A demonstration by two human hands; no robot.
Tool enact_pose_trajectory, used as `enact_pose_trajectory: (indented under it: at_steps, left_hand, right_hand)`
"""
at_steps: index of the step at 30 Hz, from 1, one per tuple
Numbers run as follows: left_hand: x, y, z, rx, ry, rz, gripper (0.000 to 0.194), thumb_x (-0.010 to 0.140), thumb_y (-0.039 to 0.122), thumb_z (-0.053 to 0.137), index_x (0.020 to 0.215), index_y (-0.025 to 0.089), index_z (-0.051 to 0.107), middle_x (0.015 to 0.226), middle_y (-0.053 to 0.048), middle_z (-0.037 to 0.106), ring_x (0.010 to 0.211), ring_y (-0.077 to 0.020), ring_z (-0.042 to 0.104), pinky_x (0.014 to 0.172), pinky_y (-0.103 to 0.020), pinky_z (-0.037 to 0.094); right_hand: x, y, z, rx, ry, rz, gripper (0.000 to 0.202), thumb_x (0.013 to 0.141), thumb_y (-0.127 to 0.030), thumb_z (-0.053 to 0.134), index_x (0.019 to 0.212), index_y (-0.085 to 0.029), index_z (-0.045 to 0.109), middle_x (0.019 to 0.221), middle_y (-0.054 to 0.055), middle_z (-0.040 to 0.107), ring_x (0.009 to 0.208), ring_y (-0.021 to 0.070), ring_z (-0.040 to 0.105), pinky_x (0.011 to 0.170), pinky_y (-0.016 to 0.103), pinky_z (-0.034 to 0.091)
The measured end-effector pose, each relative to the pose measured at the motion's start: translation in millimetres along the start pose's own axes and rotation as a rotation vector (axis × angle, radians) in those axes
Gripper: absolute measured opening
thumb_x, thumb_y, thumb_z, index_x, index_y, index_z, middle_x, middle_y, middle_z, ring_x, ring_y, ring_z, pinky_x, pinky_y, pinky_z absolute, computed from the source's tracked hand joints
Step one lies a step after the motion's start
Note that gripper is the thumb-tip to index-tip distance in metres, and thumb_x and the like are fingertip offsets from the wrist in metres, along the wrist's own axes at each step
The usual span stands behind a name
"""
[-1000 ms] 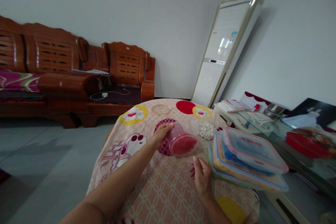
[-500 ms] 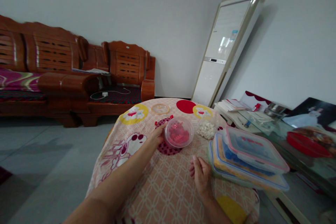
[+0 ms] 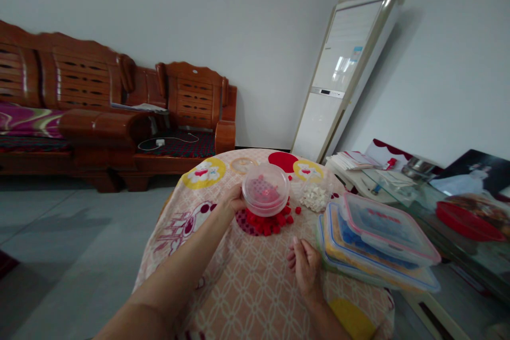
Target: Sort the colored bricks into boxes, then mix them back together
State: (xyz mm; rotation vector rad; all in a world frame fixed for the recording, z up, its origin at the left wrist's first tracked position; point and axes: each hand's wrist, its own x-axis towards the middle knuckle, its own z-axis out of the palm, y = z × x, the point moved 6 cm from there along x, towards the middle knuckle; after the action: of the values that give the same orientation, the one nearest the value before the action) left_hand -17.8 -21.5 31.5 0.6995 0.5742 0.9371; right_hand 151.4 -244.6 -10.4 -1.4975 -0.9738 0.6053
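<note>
My left hand [image 3: 236, 199] grips the left rim of a clear round plastic tub [image 3: 266, 175], fingers partly hidden behind it. The tub is held over a heap of small red pieces [image 3: 268, 226] on the patterned tablecloth [image 3: 255, 276]; pink-red shows through its wall. A few red pieces lie loose to the right of the heap. My right hand [image 3: 306, 263] rests on the cloth with its fingers curled in, and nothing shows in it. It is just left of a stack of lidded plastic boxes [image 3: 382, 271].
A clear container of small white pieces [image 3: 314, 197] stands behind the boxes. A round clear lid [image 3: 244, 166] lies at the far side of the table. At right, a glass-topped side table [image 3: 422, 207] holds papers, a metal pot [image 3: 416, 167] and a red basket [image 3: 470, 220].
My left hand has lifted and tipped the tub, moving it slightly left and away. The red pieces have spilled from it onto the cloth. My right hand has stayed still.
</note>
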Motion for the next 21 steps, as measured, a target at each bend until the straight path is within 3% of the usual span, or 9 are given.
enact_pose_trajectory:
  at_steps: [4, 7, 10, 12, 17, 21]
  left_hand:
    - [5.8, 17.5, 6.9, -0.023, 0.008, -0.041, 0.019, 0.079, 0.024, 0.067, 0.094, 0.012, 0.071, 0.081, -0.011, 0.073, 0.089, -0.0282, 0.069, 0.077, -0.039, 0.06]
    - [17.8, 28.7, 10.3, -0.103, 0.091, -0.016, 0.016, 0.082, 0.021, 0.062, 0.093, 0.012, 0.068, 0.074, -0.009, 0.071, 0.084, -0.0248, 0.069, 0.075, -0.037, 0.06]
    - [34.2, 39.3, 19.2, -0.169, 0.17, 0.117, 0.013, 0.082, 0.017, 0.059, 0.092, 0.012, 0.064, 0.065, -0.004, 0.066, 0.072, -0.0175, 0.067, 0.074, -0.031, 0.058]
    - [45.8, 45.4, 32.7, -0.13, 0.156, 0.265, 0.014, 0.078, 0.013, 0.061, 0.092, 0.013, 0.062, 0.063, 0.0, 0.063, 0.066, -0.0124, 0.064, 0.075, -0.027, 0.056]
    - [72.6, 44.0, 80.6, 0.272, 0.025, 0.6, 0.032, 0.066, 0.006, 0.061, 0.096, 0.017, 0.059, 0.079, 0.0, 0.067, 0.083, -0.0132, 0.065, 0.087, -0.028, 0.051]
    - [99.3, 25.3, 106.8, 0.704, 0.018, 0.706, 0.03, 0.067, 0.002, 0.055, 0.09, 0.019, 0.063, 0.093, -0.005, 0.069, 0.102, -0.0207, 0.062, 0.098, -0.033, 0.044]
  right_hand:
    - [0.3, -0.1, -0.3, -0.02, 0.007, -0.004, 0.052, 0.086, -0.064, 0.048, 0.066, -0.018, 0.06, 0.051, -0.001, 0.056, 0.043, 0.0128, 0.052, 0.043, 0.022, 0.04]
    - [0.1, -0.6, 0.1, -0.024, 0.0, -0.01, 0.051, 0.087, -0.063, 0.047, 0.066, -0.018, 0.059, 0.052, -0.001, 0.056, 0.044, 0.0124, 0.052, 0.045, 0.022, 0.041]
    - [0.1, -0.1, 0.7, -0.015, 0.002, -0.005, 0.051, 0.087, -0.063, 0.047, 0.063, -0.018, 0.057, 0.052, -0.001, 0.056, 0.045, 0.0121, 0.053, 0.044, 0.022, 0.04]
    - [0.4, 1.2, 1.8, 0.0, 0.002, 0.006, 0.052, 0.087, -0.064, 0.047, 0.064, -0.018, 0.058, 0.051, -0.001, 0.055, 0.044, 0.012, 0.052, 0.043, 0.022, 0.039]
    - [1.1, 4.3, 5.8, 0.009, -0.011, 0.006, 0.052, 0.087, -0.062, 0.047, 0.066, -0.017, 0.059, 0.051, -0.002, 0.054, 0.043, 0.011, 0.049, 0.041, 0.021, 0.036]
    - [1.6, 10.7, 8.8, -0.008, -0.036, -0.021, 0.049, 0.09, -0.057, 0.046, 0.064, -0.018, 0.058, 0.051, -0.003, 0.053, 0.044, 0.0105, 0.049, 0.043, 0.021, 0.036]
